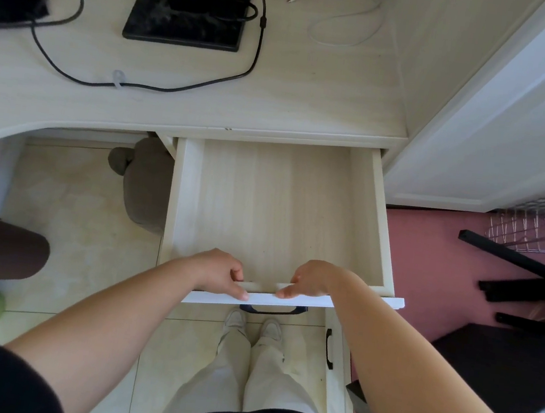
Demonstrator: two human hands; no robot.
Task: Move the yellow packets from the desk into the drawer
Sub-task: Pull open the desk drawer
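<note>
drawer (278, 207) pulled fully out from under the worktop (277, 97), long axis running toward the person, left hand (221, 274) and right hand (312, 279) fingers curled gripping its front edge, no yellow packets visible.

1 open drawer (278, 207), 2 hands, 1 monitor stand (188, 14), 1 white cable (349, 16), 2 drawer handles

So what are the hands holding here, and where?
Both the left hand and right hand grip the top edge of the open drawer front. No packets are held.
</note>
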